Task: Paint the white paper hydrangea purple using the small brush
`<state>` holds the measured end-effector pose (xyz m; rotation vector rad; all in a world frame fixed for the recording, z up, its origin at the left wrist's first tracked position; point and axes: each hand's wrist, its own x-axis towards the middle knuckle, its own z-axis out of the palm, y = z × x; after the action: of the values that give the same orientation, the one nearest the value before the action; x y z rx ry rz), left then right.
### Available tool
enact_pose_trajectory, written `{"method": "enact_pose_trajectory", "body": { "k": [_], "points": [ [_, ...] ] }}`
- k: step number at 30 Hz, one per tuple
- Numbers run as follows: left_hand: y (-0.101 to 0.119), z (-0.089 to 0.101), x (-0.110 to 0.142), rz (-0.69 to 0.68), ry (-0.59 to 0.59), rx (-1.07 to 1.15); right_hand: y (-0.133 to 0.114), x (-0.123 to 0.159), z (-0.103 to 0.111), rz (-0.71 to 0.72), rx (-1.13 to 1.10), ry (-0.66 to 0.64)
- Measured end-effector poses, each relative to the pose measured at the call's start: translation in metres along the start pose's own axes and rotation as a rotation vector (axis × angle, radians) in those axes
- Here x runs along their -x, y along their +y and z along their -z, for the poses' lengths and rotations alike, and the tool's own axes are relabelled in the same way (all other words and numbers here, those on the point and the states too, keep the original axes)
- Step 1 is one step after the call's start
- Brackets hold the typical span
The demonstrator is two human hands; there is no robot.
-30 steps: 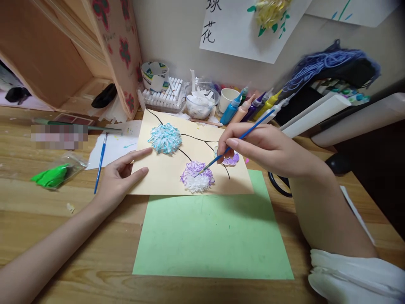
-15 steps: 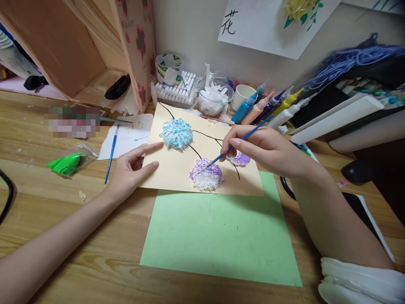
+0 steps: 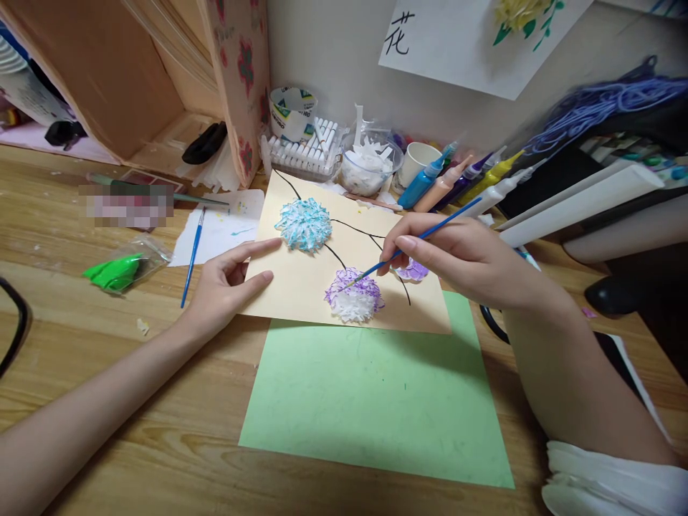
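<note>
My right hand [image 3: 441, 258] pinches a blue paintbrush [image 3: 438, 226], its tip on the purple and white paper flower [image 3: 355, 295]. Purple colours the upper part of that flower; the lower part is white. It sits on a cream card [image 3: 301, 290] with thin black branch lines. My left hand [image 3: 231, 279] rests on the card's left edge, thumb and forefinger apart. Above its forefinger is a blue and white paper flower [image 3: 304, 225]. Another purple flower [image 3: 413, 270] is partly hidden behind my right hand. Under the card lies a green sheet [image 3: 370, 401].
A second paintbrush [image 3: 193, 259] lies on white scrap paper [image 3: 236, 222] at the left, near a bag with something green [image 3: 114, 274]. Behind the card stand white pens [image 3: 309, 154], a bowl of paper scraps [image 3: 368, 166], a paper cup [image 3: 418, 162] and paint bottles [image 3: 427, 179].
The whole view has shifted slightly. The brush tip stays at the purple and white flower, and my left hand keeps its place on the card.
</note>
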<state>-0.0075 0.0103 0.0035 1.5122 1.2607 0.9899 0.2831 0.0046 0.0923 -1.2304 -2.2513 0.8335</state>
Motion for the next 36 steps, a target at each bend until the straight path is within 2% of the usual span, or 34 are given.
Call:
{"method": "enact_pose_trajectory", "body": {
  "k": [4, 8, 11, 15, 17, 20, 23, 31, 36],
  "points": [
    [0.0, 0.0, 0.0, 0.007, 0.005, -0.018, -0.002, 0.001, 0.003, 0.018, 0.014, 0.009],
    [0.001, 0.001, 0.0, 0.003, -0.004, -0.028, -0.002, 0.009, 0.018, 0.024, -0.036, 0.105],
    [0.001, 0.002, 0.0, -0.002, -0.008, -0.046, 0.002, 0.017, 0.037, -0.057, 0.003, 0.133],
    [0.002, 0.002, -0.001, -0.009, -0.018, -0.041, 0.011, 0.028, 0.061, -0.228, 0.245, 0.039],
    [0.003, 0.0, -0.001, 0.003, 0.001, -0.04, 0.015, 0.031, 0.067, -0.295, 0.331, 0.047],
    [0.007, -0.003, 0.0, 0.021, 0.035, -0.035, 0.017, 0.031, 0.067, -0.343, 0.385, 0.054],
    [0.009, -0.004, 0.001, 0.038, 0.049, -0.045, 0.018, 0.028, 0.061, -0.355, 0.375, -0.013],
    [0.008, -0.002, 0.001, 0.038, 0.047, -0.039, 0.029, 0.027, 0.058, -0.303, 0.411, -0.139],
    [0.007, -0.004, 0.001, 0.036, 0.051, -0.03, 0.029, 0.028, 0.059, -0.282, 0.387, -0.143]
  ]
}}
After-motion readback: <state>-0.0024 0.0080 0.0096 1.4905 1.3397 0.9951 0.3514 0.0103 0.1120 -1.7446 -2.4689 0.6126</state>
